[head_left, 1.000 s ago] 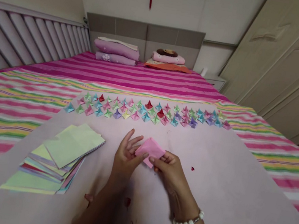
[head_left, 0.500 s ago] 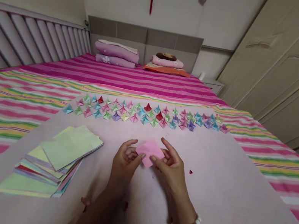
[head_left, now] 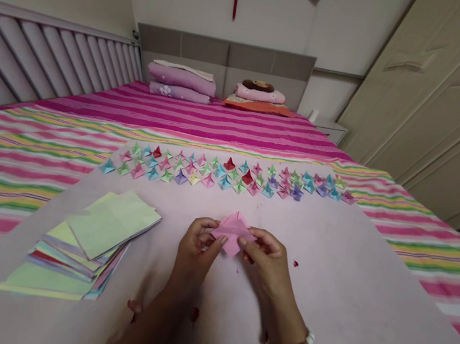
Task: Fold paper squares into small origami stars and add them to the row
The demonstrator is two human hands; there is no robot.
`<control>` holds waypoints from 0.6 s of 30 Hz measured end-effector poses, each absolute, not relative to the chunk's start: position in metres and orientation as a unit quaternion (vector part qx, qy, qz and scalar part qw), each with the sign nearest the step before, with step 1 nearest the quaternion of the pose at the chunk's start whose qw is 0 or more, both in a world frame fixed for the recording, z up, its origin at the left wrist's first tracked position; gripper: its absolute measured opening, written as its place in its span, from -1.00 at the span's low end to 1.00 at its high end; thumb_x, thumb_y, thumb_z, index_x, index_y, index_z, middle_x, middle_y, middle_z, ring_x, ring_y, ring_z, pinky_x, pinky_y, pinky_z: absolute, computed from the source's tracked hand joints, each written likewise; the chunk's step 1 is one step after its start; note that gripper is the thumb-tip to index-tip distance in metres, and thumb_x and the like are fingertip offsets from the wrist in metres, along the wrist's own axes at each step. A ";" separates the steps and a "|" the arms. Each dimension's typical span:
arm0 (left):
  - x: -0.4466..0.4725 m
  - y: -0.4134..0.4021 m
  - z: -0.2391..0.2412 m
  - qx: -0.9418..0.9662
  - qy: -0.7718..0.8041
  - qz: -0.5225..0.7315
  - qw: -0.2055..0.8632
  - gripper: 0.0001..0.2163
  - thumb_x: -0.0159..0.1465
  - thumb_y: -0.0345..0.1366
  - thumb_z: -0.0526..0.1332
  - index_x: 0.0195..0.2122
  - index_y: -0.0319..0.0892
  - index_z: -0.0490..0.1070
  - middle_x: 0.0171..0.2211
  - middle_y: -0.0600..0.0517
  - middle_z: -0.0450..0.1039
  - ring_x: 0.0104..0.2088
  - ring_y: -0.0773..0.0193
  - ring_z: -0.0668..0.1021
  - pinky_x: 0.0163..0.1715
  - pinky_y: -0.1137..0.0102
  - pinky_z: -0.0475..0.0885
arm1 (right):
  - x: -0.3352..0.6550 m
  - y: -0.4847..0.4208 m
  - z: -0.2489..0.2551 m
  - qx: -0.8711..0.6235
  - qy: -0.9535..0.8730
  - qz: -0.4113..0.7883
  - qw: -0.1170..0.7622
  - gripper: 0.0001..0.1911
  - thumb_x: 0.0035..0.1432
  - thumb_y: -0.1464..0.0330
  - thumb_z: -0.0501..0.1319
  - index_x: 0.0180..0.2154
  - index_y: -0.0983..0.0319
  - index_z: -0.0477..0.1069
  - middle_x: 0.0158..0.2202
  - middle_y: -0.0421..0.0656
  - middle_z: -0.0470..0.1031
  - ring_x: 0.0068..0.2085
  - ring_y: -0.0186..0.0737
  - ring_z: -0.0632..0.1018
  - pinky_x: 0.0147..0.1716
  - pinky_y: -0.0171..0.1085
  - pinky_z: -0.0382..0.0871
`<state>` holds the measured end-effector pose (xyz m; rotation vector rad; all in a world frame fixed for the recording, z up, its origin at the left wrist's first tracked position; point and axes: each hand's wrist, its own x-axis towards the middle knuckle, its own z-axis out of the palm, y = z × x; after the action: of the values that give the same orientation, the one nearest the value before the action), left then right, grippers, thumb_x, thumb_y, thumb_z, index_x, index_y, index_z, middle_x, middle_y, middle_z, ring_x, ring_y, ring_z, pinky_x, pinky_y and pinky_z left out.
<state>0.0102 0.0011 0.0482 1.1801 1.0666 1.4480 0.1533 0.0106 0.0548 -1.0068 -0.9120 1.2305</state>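
A small folded piece of pink origami paper [head_left: 235,227] is held above the pale board, one corner pointing toward me. My left hand [head_left: 197,249] pinches its left side, thumb on top and fingers behind. On the right side, my right hand [head_left: 267,257] grips it the same way, with a white bead bracelet at that wrist. Beyond the hands stand rows of small folded paper boats [head_left: 224,183] in pink, blue, green, red and purple. A fanned stack of coloured paper sheets [head_left: 113,225] lies left of my left hand, pale green on top.
The pale board [head_left: 356,313] rests on a bed with a striped sheet [head_left: 428,257]. Small red scraps [head_left: 295,263] lie on the board. Folded bedding [head_left: 182,79] sits by the headboard [head_left: 271,61]. A slatted rail [head_left: 45,59] runs along the left, a wardrobe [head_left: 450,110] along the right.
The raised right fingers have closed onto the pink paper's edge, and the left fingers have drawn in behind it. The paper now shows a crease and a small slit at its top.
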 end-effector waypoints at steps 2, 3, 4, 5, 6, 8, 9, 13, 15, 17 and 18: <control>0.010 0.002 0.048 0.486 0.419 0.592 0.487 -0.73 0.13 -0.27 0.31 -0.19 -0.14 0.29 -0.47 0.11 0.46 -0.48 0.36 0.48 -0.40 0.47 0.36 | 0.153 0.010 0.055 -0.431 -0.397 0.535 0.609 -0.77 -0.26 0.34 0.46 -0.43 0.20 0.55 -0.66 -0.29 0.40 -0.64 -0.40 0.32 -0.63 -0.36 0.19; 0.010 0.003 0.047 0.488 0.414 0.590 0.492 -0.73 0.13 -0.28 0.31 -0.18 -0.14 0.30 -0.47 0.11 0.46 -0.49 0.37 0.48 -0.39 0.46 0.37 | 0.153 0.010 0.056 -0.424 -0.400 0.536 0.611 -0.78 -0.26 0.34 0.46 -0.45 0.19 0.55 -0.60 -0.27 0.44 -0.63 -0.41 0.32 -0.63 -0.36 0.20; 0.010 0.003 0.047 0.489 0.412 0.589 0.495 -0.73 0.12 -0.28 0.31 -0.17 -0.14 0.31 -0.47 0.12 0.46 -0.50 0.37 0.48 -0.38 0.46 0.38 | 0.153 0.010 0.056 -0.415 -0.405 0.535 0.614 -0.80 -0.26 0.36 0.46 -0.46 0.19 0.56 -0.53 -0.24 0.48 -0.62 -0.42 0.32 -0.63 -0.37 0.20; 0.010 0.004 0.046 0.490 0.410 0.587 0.498 -0.73 0.12 -0.28 0.31 -0.17 -0.14 0.33 -0.47 0.12 0.46 -0.50 0.38 0.48 -0.37 0.45 0.38 | 0.153 0.009 0.057 -0.405 -0.412 0.535 0.616 -0.82 -0.26 0.37 0.45 -0.48 0.19 0.56 -0.44 -0.22 0.51 -0.60 -0.43 0.33 -0.63 -0.37 0.21; 0.010 0.004 0.046 0.488 0.409 0.587 0.500 -0.73 0.12 -0.29 0.32 -0.16 -0.14 0.34 -0.46 0.11 0.47 -0.49 0.38 0.48 -0.36 0.45 0.39 | 0.153 0.009 0.057 -0.396 -0.421 0.534 0.617 -0.85 -0.25 0.37 0.45 -0.50 0.18 0.56 -0.36 -0.19 0.53 -0.58 -0.43 0.33 -0.63 -0.38 0.21; 0.010 0.005 0.046 0.480 0.399 0.592 0.509 -0.74 0.11 -0.29 0.32 -0.18 -0.15 0.38 -0.40 0.08 0.50 -0.45 0.36 0.51 -0.34 0.45 0.40 | 0.153 0.009 0.059 -0.384 -0.437 0.531 0.616 -0.90 -0.23 0.39 0.43 -0.53 0.18 0.56 -0.28 -0.16 0.53 -0.55 -0.41 0.35 -0.62 -0.38 0.23; 0.010 0.005 0.047 0.474 0.393 0.597 0.514 -0.75 0.11 -0.30 0.32 -0.19 -0.15 0.39 -0.35 0.06 0.52 -0.41 0.35 0.53 -0.32 0.45 0.41 | 0.153 0.009 0.060 -0.380 -0.445 0.530 0.614 -0.91 -0.22 0.40 0.42 -0.54 0.18 0.56 -0.26 -0.15 0.52 -0.53 -0.39 0.36 -0.62 -0.38 0.24; 0.010 0.005 0.050 0.460 0.385 0.606 0.523 -0.77 0.08 -0.32 0.34 -0.21 -0.17 0.44 -0.29 0.02 0.55 -0.33 0.32 0.55 -0.28 0.44 0.43 | 0.154 0.009 0.060 -0.369 -0.465 0.520 0.614 -0.93 -0.23 0.42 0.40 -0.56 0.17 0.57 -0.22 -0.12 0.51 -0.43 -0.31 0.41 -0.60 -0.39 0.26; 0.009 0.005 0.051 0.467 0.388 0.596 0.526 -0.73 0.09 -0.31 0.33 -0.16 -0.18 0.46 -0.29 0.01 0.56 -0.33 0.31 0.55 -0.28 0.43 0.44 | 0.154 0.010 0.060 -0.367 -0.471 0.516 0.615 -0.93 -0.22 0.43 0.40 -0.56 0.17 0.57 -0.20 -0.12 0.50 -0.41 -0.29 0.42 -0.59 -0.39 0.26; 0.009 0.005 0.051 0.480 0.388 0.595 0.514 -0.71 0.09 -0.31 0.33 -0.13 -0.17 0.48 -0.21 -0.02 0.55 -0.25 0.27 0.56 -0.23 0.41 0.45 | 0.154 0.010 0.059 -0.364 -0.472 0.517 0.615 -0.94 -0.21 0.42 0.40 -0.55 0.17 0.58 -0.19 -0.12 0.50 -0.42 -0.30 0.42 -0.58 -0.38 0.27; 0.008 0.005 0.051 0.488 0.388 0.599 0.502 -0.71 0.09 -0.31 0.33 -0.14 -0.17 0.50 -0.16 -0.04 0.54 -0.19 0.24 0.55 -0.19 0.39 0.45 | 0.154 0.010 0.059 -0.364 -0.471 0.519 0.613 -0.94 -0.21 0.42 0.40 -0.54 0.17 0.58 -0.19 -0.12 0.50 -0.43 -0.32 0.41 -0.57 -0.38 0.28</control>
<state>0.0084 0.0051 0.0510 1.1789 0.9384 1.4483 0.1541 0.0099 0.0590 -0.8404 -1.0853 1.1970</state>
